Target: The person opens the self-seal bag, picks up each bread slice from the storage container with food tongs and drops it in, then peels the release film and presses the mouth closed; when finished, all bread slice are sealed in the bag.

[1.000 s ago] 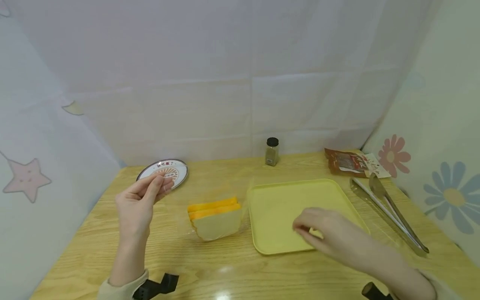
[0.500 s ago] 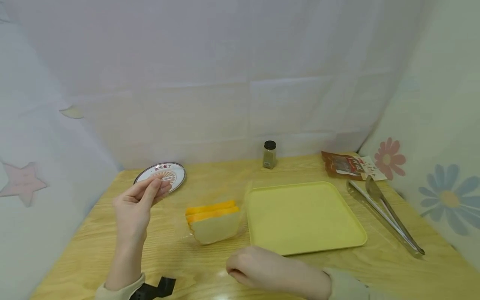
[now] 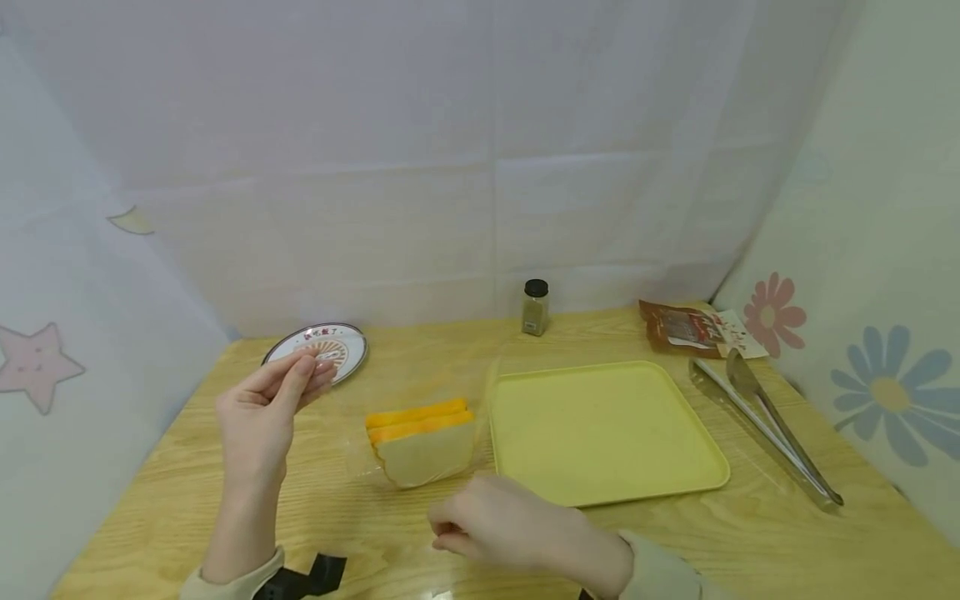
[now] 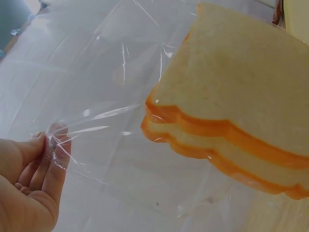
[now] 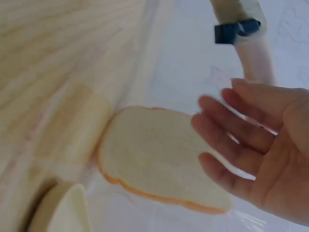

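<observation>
My left hand [image 3: 258, 417] pinches the edge of a clear plastic bag [image 4: 104, 154] between thumb and fingers. Two slices of bread [image 3: 423, 454] with orange crusts hang inside it, over the table left of the yellow tray. The left wrist view shows the film stretched taut from those fingertips to the bread [image 4: 236, 72]. In front of the bag is my right hand [image 3: 498, 521], close to the tray's near left corner. Its fingers are loosely curled in the right wrist view, with nothing visible between them, beside the face of the bread [image 5: 154, 154].
The yellow tray [image 3: 607, 433] lies right of centre on the wooden table [image 3: 360, 562]. Metal tongs [image 3: 772, 433] rest beyond its right side. A brown food packet [image 3: 686, 327], a black-capped jar [image 3: 535, 308] and a white plate [image 3: 352, 342] are along the back.
My right hand has moved left and nearer to me, from over the tray to in front of the bag. My left hand keeps its pinch, nearly still.
</observation>
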Available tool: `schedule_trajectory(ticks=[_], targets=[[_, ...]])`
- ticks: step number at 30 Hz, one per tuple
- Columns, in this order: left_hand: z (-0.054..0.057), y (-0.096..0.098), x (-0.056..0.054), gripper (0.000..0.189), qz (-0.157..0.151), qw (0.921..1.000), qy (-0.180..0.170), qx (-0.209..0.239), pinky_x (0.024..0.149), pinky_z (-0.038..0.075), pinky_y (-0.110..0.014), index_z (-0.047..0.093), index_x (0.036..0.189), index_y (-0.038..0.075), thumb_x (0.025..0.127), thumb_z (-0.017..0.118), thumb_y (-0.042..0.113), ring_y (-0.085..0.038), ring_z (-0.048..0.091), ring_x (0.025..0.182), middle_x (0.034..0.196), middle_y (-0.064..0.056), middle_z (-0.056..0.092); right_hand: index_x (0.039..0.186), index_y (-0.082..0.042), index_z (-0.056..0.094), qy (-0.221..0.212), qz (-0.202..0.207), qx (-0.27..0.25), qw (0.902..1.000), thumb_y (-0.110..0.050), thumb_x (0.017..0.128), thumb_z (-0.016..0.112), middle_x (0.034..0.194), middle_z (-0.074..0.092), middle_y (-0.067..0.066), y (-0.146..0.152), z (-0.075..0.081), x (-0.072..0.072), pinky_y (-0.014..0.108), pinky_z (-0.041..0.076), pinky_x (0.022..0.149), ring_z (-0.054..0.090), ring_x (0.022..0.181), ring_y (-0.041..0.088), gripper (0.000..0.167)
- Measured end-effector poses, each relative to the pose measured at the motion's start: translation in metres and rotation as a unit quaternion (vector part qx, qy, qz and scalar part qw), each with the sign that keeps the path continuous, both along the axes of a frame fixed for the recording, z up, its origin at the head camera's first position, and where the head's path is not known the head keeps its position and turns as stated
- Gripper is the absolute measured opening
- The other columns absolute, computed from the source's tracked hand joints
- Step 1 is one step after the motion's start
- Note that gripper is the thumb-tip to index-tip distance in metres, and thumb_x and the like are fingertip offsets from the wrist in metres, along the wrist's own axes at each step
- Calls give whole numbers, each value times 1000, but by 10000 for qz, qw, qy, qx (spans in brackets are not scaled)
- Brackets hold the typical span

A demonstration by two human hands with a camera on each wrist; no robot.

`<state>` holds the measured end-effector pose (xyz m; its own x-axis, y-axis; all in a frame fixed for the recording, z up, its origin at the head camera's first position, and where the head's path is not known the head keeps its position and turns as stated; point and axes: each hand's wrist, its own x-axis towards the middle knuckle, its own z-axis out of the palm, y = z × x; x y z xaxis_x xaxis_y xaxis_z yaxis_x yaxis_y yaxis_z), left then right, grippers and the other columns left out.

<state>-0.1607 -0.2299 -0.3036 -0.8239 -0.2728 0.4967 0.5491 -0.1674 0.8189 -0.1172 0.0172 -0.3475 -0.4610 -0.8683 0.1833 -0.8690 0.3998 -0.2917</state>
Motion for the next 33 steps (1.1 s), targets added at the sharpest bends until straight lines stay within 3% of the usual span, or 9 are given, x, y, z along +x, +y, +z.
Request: schedule_trajectory(ticks=[4,8,10,13,15,17,23,27,33], targets=[[1,0,0,24,13,10000,11,9,69,57,-28,60,103,-22,86,61,-5,-16,72,71,79,-5,74,112,-13,66,139,-589,-188,9980,-25,91,63,105,69,-5,10,19,-4,17,51,84,63,93,3,25],[1,0,0,22,96,9999,-96,10,69,57,-28,63,102,-19,86,62,-5,-15,72,71,79,-5,74,111,-8,67,-425,-1245,-1377,9817,-20,90,64,102,70,-1,30,46,-10,20,54,82,65,90,7,24],[1,1,0,20,248,9993,-265,2,68,57,-26,66,101,-15,85,64,-3,-15,72,70,78,-4,74,103,-8,70,-705,-1630,-2266,9577,-17,88,66,92,72,-1,43,56,-17,20,55,73,65,80,7,18],[1,2,0,22,372,9980,-505,20,68,57,-25,66,102,-14,85,65,-1,-14,72,70,78,-4,74,102,-7,69,-1107,-2119,-3529,9046,-12,87,67,87,71,5,58,61,-32,22,55,67,64,74,8,16],[1,3,0,19,407,9973,-612,9,67,58,-24,69,100,-10,85,66,1,-13,72,70,77,-3,74,110,-6,66,-1475,-2246,-4156,8689,-10,86,68,94,70,11,64,57,-43,24,56,70,65,80,12,24],[0,3,1,18,372,9973,-634,9,67,57,-23,69,100,-9,85,65,1,-13,72,70,78,-3,74,123,-5,59,-1966,-2072,-4412,8508,-10,87,67,107,67,16,65,50,-54,25,56,79,65,93,17,37],[-3,0,3,18,501,9965,-668,65,66,58,-24,69,100,-10,86,65,0,-13,71,68,76,-3,74,134,-6,51,-3534,-1377,-3956,8364,-23,89,65,131,56,18,51,29,-75,35,50,98,55,120,30,50],[-3,-2,2,22,268,9993,-260,13,69,58,-28,64,103,-16,87,62,-2,-15,72,70,79,-5,74,123,1,59,-3466,-1226,-4140,8327,-24,92,61,120,64,17,40,24,-83,44,48,99,63,108,24,40],[-1,-3,0,22,-18,10000,94,-28,70,57,-30,61,104,-19,88,59,-4,-17,72,72,81,-6,74,111,6,65,-3312,-1330,-4683,8083,-19,95,57,99,73,0,35,25,-86,39,54,89,67,91,16,31]])
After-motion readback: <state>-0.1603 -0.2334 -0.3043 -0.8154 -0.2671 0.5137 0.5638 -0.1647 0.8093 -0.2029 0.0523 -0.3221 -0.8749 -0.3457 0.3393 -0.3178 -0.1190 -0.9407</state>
